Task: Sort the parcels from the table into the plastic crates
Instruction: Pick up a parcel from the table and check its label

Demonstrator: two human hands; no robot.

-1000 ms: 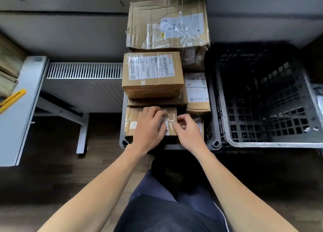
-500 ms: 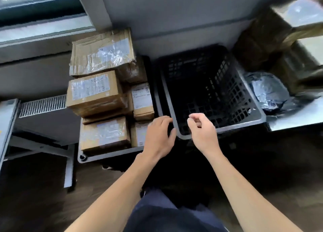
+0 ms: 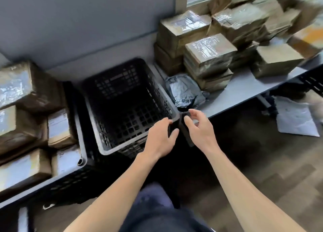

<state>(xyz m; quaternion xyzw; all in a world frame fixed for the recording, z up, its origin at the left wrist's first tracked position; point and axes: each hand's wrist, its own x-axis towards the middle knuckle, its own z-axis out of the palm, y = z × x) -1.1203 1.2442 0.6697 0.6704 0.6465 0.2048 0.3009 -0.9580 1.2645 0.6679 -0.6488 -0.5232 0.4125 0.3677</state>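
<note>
Now both hands sit at the near right corner of the empty crate (image 3: 108,85); the left hand (image 3: 162,139) has its fingers loosely spread over the rim, contact unclear; the right hand (image 3: 201,132) is relaxed, fingers apart and slightly curled, holding nothing. Two black crates are visible; the left crate (image 3: 82,162) holds at least five cardboard boxes (image 3: 57,127). One grey mailer bag (image 3: 185,92) lies on the table (image 3: 244,90) just right of the empty crate, beside stacked brown parcels (image 3: 209,57) too blurred to count. Beyond are a grey wall and a dark wood floor (image 3: 262,170).
</note>
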